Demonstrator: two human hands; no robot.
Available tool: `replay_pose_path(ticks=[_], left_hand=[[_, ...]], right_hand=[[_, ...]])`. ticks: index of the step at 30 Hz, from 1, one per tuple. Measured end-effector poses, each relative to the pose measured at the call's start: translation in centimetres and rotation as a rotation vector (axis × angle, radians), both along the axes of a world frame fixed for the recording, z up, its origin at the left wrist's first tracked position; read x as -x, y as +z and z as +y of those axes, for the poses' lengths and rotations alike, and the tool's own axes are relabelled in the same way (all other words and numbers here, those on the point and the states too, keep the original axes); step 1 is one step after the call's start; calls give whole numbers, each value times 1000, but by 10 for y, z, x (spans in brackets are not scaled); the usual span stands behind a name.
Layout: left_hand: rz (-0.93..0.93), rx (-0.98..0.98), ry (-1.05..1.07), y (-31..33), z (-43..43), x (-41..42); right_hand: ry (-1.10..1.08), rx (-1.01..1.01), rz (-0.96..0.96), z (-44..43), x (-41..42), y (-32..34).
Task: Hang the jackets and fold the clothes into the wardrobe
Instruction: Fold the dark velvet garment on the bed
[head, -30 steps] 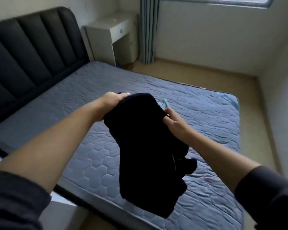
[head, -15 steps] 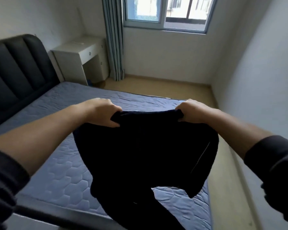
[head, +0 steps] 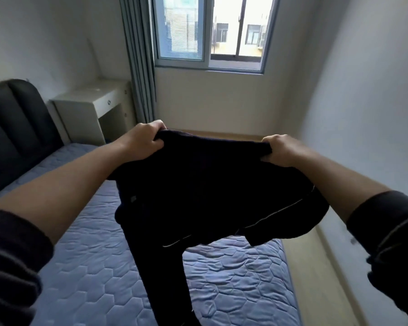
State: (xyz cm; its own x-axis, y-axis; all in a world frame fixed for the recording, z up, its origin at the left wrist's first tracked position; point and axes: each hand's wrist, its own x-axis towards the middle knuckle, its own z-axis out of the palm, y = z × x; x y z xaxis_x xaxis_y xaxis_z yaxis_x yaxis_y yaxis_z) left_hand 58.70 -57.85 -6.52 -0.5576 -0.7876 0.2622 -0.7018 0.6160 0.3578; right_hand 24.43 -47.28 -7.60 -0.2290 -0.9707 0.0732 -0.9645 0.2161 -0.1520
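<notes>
A dark navy garment [head: 205, 184] with thin pale piping hangs spread out in the air above the bed. My left hand [head: 144, 141] grips its top edge at the left corner. My right hand [head: 282, 150] grips the same edge at the right corner. One long part of the cloth drops down to the bottom of the view; a shorter part hangs at the right. No wardrobe or hanger is in view.
Under the garment lies a bed with a quilted blue mattress [head: 85, 267] and a dark padded headboard [head: 14, 118] at the left. A white bedside desk [head: 90, 109] stands by a grey curtain [head: 139, 67]. Behind is a window [head: 210, 31]; a wooden floor strip [head: 325, 278] runs along the right wall.
My hands have moved apart and risen, so the bunched garment now hangs spread between them. The view has tilted up from the bed toward the window.
</notes>
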Motion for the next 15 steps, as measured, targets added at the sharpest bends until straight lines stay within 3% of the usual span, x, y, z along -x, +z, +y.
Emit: replay_pose_path(ticks=[4, 7, 12, 14, 15], left_hand=[[39, 60, -259, 23, 16, 43], [27, 68, -268, 21, 23, 54], [-263, -332, -178, -14, 15, 18], [-164, -508, -169, -21, 14, 3], [-3, -612, -177, -21, 13, -3]], right_hand=[[347, 125, -446, -13, -61, 3], [365, 274, -465, -23, -86, -8], [246, 307, -434, -23, -71, -11], [221, 330, -410, -22, -66, -5], [198, 330, -397, -20, -61, -2]])
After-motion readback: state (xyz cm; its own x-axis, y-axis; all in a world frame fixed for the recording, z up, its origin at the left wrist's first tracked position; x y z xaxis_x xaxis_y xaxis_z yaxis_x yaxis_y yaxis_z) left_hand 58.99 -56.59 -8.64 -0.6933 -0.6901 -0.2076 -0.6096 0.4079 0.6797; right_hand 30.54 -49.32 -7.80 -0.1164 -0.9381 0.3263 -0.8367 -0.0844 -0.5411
